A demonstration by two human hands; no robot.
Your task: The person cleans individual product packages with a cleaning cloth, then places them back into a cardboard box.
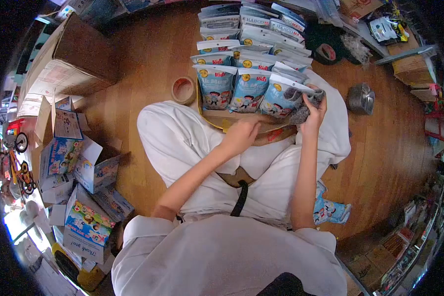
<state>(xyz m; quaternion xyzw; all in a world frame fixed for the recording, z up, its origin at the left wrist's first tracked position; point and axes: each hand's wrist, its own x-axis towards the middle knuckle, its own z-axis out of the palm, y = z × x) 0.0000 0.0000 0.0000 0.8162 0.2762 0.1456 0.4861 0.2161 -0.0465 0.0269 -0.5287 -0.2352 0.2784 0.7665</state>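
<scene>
A shallow yellow-edged cardboard box (209, 120) in front of my crossed legs holds rows of standing mask packets. Several blue and white kids' mask packets (215, 89) form its front row. My right hand (314, 111) is closed around a crumpled grey cloth (299, 114), which lies against the front right mask packet (277, 101). My left hand (243, 133) is at the front edge of the box, below the middle packet. Its fingers are curled, and whatever they may hold is hidden.
A roll of brown tape (183, 90) lies left of the box. Opened printed cartons (91, 217) are piled at the left, below a large cardboard box (66, 64). A grey roll (360, 98) stands at the right. Loose blue packets (333, 211) lie beside my right thigh.
</scene>
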